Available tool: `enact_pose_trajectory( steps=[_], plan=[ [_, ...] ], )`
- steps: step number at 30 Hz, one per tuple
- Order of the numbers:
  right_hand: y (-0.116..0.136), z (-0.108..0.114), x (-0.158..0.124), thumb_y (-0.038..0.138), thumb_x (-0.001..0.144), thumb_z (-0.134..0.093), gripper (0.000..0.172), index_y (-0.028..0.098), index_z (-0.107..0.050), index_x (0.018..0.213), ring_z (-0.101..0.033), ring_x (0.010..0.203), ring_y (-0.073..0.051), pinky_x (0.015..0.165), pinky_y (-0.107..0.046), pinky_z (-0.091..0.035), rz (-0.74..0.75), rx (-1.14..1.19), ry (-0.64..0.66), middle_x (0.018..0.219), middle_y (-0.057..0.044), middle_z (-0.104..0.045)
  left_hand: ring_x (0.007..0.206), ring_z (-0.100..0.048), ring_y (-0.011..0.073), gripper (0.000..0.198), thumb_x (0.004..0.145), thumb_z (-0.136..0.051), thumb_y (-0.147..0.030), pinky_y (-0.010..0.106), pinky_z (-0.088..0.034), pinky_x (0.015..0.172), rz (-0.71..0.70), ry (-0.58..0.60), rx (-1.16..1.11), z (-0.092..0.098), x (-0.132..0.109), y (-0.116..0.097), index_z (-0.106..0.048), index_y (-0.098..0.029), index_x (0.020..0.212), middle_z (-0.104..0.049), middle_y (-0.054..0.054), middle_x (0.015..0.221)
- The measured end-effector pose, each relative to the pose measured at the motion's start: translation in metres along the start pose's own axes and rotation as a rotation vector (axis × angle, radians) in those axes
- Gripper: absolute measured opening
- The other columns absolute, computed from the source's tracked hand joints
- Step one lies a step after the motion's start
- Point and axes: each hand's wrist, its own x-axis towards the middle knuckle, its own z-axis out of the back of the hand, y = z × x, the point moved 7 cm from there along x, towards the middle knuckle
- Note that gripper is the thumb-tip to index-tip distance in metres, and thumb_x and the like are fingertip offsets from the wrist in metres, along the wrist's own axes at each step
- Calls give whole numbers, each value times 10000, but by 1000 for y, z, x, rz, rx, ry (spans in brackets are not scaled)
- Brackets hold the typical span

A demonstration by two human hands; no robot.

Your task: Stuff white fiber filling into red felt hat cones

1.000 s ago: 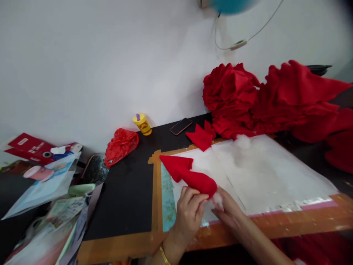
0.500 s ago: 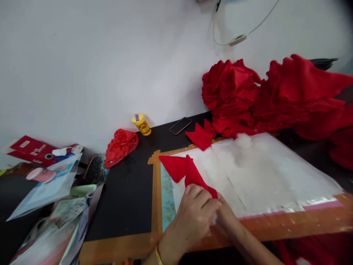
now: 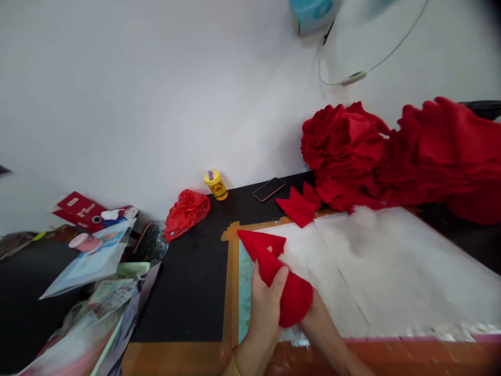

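- The left hand (image 3: 264, 305) is clamped on a red cloth (image 3: 296, 300): the thumb presses on its upper face, and the cloth's rounded end bulges out past the thumb, toward the right.
- The right hand (image 3: 314, 313) is behind that rounded end, its fingers mostly covered (whether they grip or spread, I cannot tell).
- Just beyond the left fingertips, a red point of fabric (image 3: 252, 240) lies across the corner of the white sheet (image 3: 336, 292).
- Farther back on the sheet is white fluff (image 3: 365, 218).
- Along the back of the bench (image 3: 188, 303) are a phone (image 3: 269, 189) and a red heap (image 3: 348, 151).
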Motion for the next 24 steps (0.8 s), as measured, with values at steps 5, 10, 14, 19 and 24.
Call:
enact_pose_trajectory(
  steps=[5, 10, 14, 19, 24],
  plan=[
    [-2, 5, 2, 482, 744, -703, 501, 213, -706, 1166, -665, 1092, -342, 941, -491, -553, 8, -16, 35, 1188, -114, -710, 913, -673, 232, 583, 766, -727, -448, 354, -552, 824, 9, 84, -87, -5, 0, 9, -521, -207, 1255, -702, 86, 1027],
    [-14, 13, 3, 542, 720, -726, 481, 181, -753, 1036, -666, 1075, -346, 988, -504, -513, -93, 150, -112, 1132, -138, -730, 1113, -635, 270, 698, 699, -788, -318, 366, -502, 978, -38, 36, 84, -7, -7, 16, -500, -197, 1324, -649, 119, 1246],
    [-29, 0, -8, 500, 667, -790, 400, 197, -763, 926, -707, 960, -308, 860, -407, -590, -302, 583, -243, 985, -88, -771, 1256, -548, 330, 745, 636, -820, -284, 392, -449, 1054, -57, -139, 204, -4, -16, 17, -531, -154, 1311, -623, 155, 1299],
    [-26, -12, -12, 473, 700, -785, 373, 214, -768, 967, -698, 1001, -289, 914, -399, -566, -278, 724, -111, 1048, -91, -759, 1305, -500, 348, 841, 592, -843, -249, 427, -399, 1105, -99, -189, 185, -2, -19, 12, -500, -175, 1356, -586, 155, 1354],
    [-27, 3, -12, 458, 781, -699, 418, 183, -743, 1092, -716, 968, -296, 906, -450, -569, -114, 320, -15, 1048, -131, -755, 1185, -600, 326, 741, 657, -827, -273, 414, -464, 1038, -15, -93, -13, -3, -17, 23, -530, -161, 1326, -648, 158, 1249]
  ],
)
